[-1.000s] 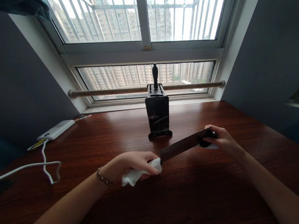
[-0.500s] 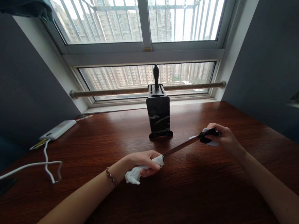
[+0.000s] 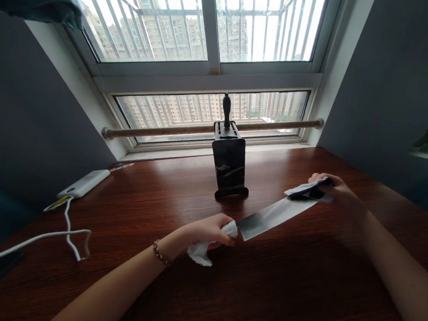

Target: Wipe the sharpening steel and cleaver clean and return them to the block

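My right hand (image 3: 334, 191) grips the dark handle of a broad kitchen knife (image 3: 274, 214), with a bit of white tissue around the handle. The blade's flat side faces up and reflects the window light, and its end points toward my left hand. My left hand (image 3: 209, 228) is closed on a crumpled white tissue (image 3: 202, 250) and pinches it against the end of the blade. Both hands hover just above the dark wooden table (image 3: 271, 282). A black knife block (image 3: 230, 164) stands behind them near the window, with one dark handle sticking out of its top.
A white power bank (image 3: 84, 183) lies at the table's left edge, with a white cable (image 3: 68, 228) looping toward me. A wooden rod (image 3: 187, 129) runs along the window sill. Grey walls close in on both sides.
The knife has rolled from edge-on to flat side up, so the blade now shines pale. My right hand moved slightly right, and my left hand with the tissue stayed at the blade's end.
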Demonstrator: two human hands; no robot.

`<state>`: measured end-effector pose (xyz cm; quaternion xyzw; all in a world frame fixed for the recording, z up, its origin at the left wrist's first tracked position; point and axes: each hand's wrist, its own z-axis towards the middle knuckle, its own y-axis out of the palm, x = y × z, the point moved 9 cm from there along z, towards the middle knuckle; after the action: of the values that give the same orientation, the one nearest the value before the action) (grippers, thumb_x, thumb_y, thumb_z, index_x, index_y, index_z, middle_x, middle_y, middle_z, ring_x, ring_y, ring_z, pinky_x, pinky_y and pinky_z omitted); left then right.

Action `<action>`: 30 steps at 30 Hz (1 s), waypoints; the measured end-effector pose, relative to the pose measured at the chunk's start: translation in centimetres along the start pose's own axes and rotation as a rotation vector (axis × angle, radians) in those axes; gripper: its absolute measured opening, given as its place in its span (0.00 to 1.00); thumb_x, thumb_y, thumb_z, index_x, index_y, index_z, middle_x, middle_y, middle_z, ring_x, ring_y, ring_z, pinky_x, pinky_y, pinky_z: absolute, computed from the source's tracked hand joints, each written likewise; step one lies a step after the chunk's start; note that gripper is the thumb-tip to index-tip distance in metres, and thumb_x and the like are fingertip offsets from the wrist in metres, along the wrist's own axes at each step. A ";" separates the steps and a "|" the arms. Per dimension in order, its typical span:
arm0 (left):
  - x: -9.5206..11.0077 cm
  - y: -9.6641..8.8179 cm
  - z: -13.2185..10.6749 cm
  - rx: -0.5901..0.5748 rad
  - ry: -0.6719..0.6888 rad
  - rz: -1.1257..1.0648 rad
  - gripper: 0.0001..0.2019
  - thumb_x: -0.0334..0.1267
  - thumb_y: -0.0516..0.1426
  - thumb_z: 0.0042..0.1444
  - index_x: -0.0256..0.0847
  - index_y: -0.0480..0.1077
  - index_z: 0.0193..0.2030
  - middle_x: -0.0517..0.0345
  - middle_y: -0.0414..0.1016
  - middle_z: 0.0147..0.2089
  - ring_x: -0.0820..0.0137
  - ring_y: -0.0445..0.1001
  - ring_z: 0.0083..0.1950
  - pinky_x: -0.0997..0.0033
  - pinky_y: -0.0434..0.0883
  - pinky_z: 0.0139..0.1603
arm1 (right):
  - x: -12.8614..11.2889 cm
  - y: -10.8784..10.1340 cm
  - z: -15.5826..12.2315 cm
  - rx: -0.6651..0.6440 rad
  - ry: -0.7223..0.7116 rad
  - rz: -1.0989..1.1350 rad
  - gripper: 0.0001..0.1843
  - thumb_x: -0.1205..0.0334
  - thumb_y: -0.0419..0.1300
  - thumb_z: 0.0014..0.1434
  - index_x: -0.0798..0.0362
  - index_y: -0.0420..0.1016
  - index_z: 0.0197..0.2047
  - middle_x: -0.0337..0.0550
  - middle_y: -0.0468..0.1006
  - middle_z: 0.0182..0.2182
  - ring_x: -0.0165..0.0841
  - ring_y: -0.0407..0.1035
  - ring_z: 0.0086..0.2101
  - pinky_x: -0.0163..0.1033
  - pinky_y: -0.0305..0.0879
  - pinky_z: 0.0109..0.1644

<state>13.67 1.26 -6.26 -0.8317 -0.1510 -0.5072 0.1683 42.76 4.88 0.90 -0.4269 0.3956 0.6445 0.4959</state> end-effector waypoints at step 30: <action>1.3 -0.6 0.1 0.390 0.050 0.601 0.07 0.39 0.55 0.45 0.38 0.68 0.30 0.63 0.68 0.26 0.74 0.64 0.27 0.75 0.54 0.24 | 2.0 18.3 -5.4 -0.555 -0.286 -0.977 0.13 0.66 0.52 0.61 0.52 0.70 0.48 0.45 0.67 0.41 0.33 0.60 0.39 0.39 0.59 0.43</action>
<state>14.05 1.99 -5.06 -0.7786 0.0105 -0.4167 0.4690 25.44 -3.10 -1.18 -0.5825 -0.1022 0.4716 0.6541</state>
